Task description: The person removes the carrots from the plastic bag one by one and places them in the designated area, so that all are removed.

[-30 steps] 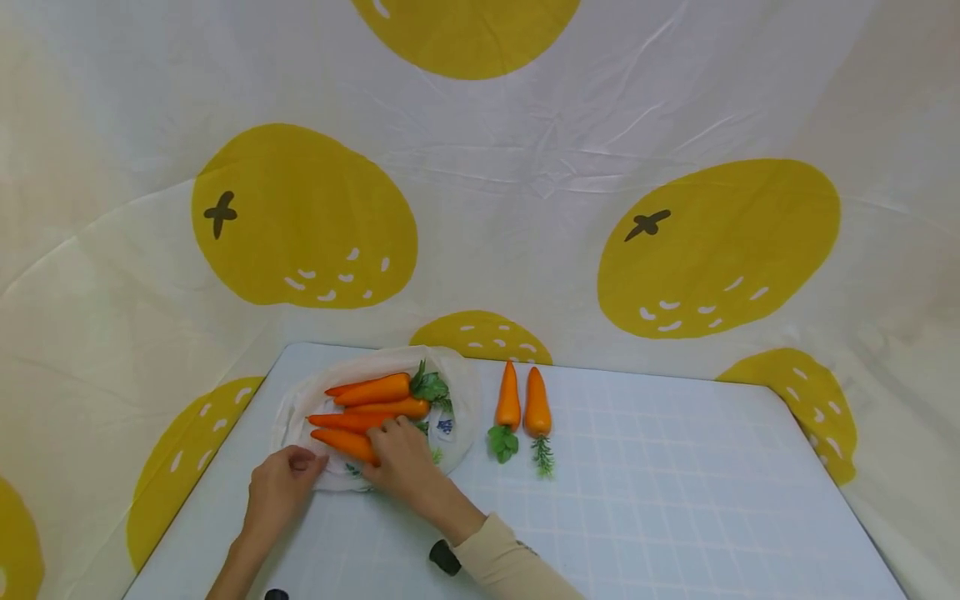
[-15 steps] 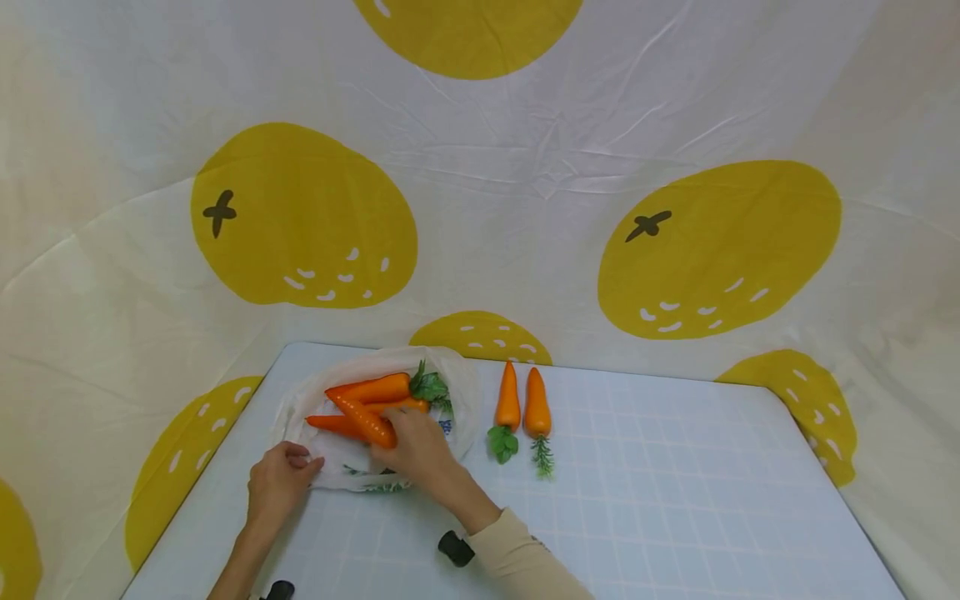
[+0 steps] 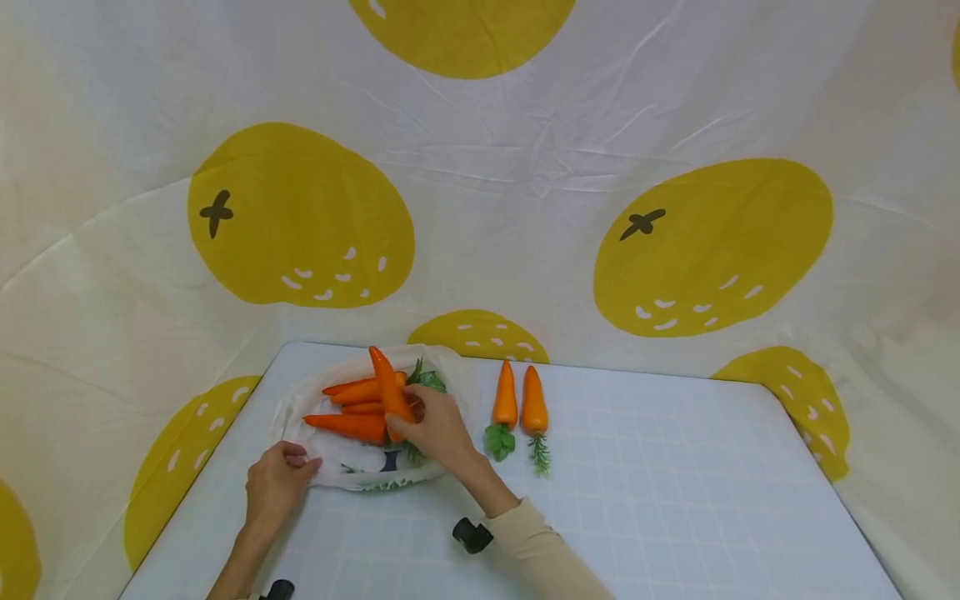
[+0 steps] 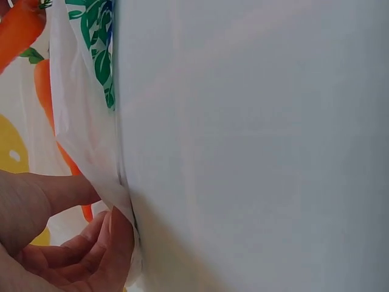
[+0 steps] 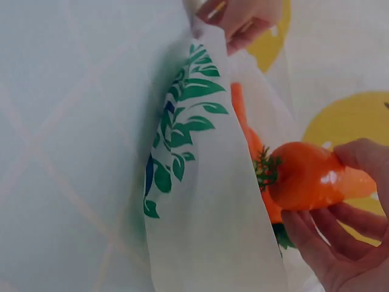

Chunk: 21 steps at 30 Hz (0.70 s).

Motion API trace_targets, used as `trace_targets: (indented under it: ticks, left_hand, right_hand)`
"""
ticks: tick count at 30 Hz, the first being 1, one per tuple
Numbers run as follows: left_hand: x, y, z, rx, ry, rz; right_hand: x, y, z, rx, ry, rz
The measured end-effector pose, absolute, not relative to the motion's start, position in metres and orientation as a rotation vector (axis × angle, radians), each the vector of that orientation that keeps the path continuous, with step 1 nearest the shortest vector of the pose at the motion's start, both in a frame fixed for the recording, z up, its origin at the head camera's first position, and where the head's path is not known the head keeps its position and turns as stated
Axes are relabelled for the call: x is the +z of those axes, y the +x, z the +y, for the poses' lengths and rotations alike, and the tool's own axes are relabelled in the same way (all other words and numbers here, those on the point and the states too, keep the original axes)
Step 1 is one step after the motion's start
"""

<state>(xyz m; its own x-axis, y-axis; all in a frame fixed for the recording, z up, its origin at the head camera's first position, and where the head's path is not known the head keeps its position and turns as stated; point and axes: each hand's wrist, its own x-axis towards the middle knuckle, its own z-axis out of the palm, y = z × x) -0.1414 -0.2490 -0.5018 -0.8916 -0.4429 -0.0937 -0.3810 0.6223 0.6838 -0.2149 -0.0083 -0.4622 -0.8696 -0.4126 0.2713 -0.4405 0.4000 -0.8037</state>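
Note:
A white plastic bag (image 3: 457, 375) with green leaf print lies spread at the left of the table, several orange carrots (image 3: 348, 425) with green tops inside its rim. My right hand (image 3: 442, 425) holds one carrot (image 3: 388, 383) above the others, its tip raised toward the back. In the right wrist view, thumb and fingers grip that carrot (image 5: 304, 176) near its leafy end, just over the bag's edge. My left hand (image 3: 277, 483) pinches the front left rim of the bag; in the left wrist view, thumb and forefinger hold the thin plastic (image 4: 91, 152) between them.
Two carrots (image 3: 505, 400) lie side by side on the table (image 3: 675, 483), right of the bag, with their leaves toward me. A pale cloth (image 3: 510, 233) printed with yellow fruit hangs behind the table. A black wrist-camera piece (image 3: 472, 535) sits by the right sleeve.
My right hand has picked a carrot out of the front of the pile, lifted it and turned its tip from the left toward the back. The left hand stays at the bag's rim.

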Motion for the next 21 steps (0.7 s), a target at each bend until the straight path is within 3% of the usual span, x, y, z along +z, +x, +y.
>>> trace_targets:
  ticks: [21]
  left_hand:
    - [-0.502, -0.143, -0.249, -1.131, 0.734, -2.769]
  right_hand:
    - [-0.463, -0.232, 0.043, 1.966, 0.400, -2.489]
